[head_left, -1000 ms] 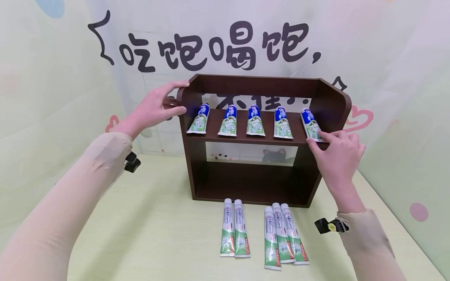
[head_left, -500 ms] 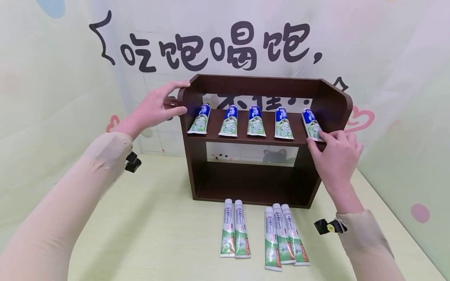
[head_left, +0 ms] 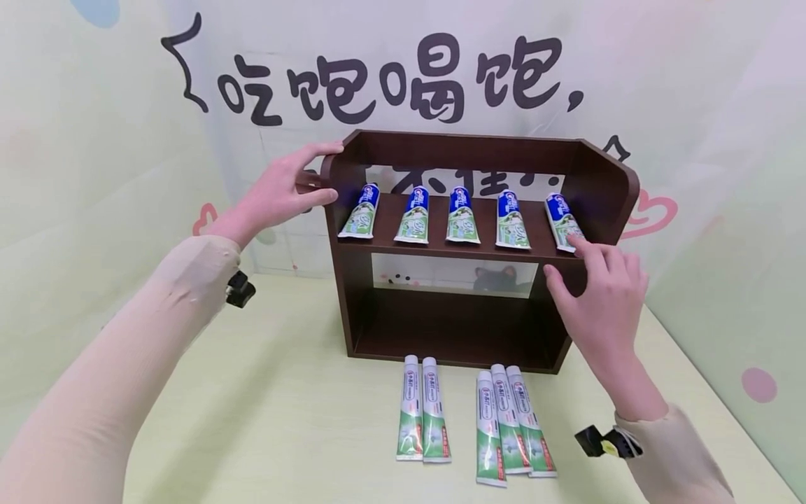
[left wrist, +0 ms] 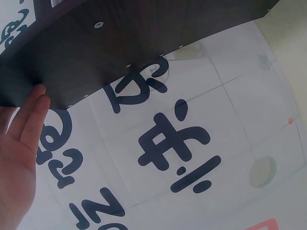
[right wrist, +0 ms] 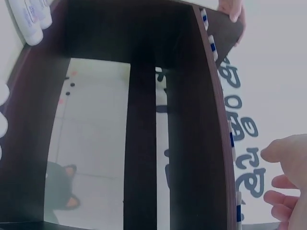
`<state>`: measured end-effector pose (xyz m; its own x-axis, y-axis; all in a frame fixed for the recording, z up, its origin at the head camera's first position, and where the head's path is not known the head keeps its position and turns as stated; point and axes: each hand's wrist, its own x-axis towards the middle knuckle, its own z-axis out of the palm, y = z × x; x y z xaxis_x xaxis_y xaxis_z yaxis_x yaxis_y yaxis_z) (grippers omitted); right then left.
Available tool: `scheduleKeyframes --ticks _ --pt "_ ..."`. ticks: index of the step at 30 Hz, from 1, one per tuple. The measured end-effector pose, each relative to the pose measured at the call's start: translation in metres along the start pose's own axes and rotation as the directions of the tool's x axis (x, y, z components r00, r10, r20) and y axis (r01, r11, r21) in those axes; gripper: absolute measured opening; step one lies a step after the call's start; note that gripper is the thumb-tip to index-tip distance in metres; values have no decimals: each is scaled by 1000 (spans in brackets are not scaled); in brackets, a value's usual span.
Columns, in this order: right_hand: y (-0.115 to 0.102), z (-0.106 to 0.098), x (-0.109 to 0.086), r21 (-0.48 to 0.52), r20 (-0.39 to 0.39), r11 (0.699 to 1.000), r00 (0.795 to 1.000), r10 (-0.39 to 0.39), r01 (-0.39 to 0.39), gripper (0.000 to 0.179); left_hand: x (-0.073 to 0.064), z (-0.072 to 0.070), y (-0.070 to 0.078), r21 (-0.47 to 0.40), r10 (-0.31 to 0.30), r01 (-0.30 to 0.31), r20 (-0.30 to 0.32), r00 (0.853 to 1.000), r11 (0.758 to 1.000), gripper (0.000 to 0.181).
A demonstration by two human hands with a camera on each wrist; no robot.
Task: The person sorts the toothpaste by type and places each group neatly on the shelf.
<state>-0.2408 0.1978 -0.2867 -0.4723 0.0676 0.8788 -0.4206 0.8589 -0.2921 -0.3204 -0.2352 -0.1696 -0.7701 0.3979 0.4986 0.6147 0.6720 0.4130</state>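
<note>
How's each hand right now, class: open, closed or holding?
Left hand: open, touching the shelf.
Right hand: open, fingertip at the rightmost tube.

The head view looks forward and down on the whole brown shelf [head_left: 450, 325] and the lettered wall [head_left: 434, 77] behind, while the left wrist camera faces the outer side panel [left wrist: 144, 28] close up, the right peers, turned sideways, into the lower compartment [right wrist: 196, 120] from near, and all three share that lettering
</note>
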Motion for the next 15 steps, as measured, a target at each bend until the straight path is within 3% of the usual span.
scheduleKeyframes --ticks 8,15 --pt "-5 -6 -23 86 74 995 996 -52 45 47 0 -1 1 10 -7 7 6 1000 1000 65" --pt "1 -2 -45 94 187 994 980 -70 53 47 0 -1 1 11 -5 5 6 1000 1000 65"
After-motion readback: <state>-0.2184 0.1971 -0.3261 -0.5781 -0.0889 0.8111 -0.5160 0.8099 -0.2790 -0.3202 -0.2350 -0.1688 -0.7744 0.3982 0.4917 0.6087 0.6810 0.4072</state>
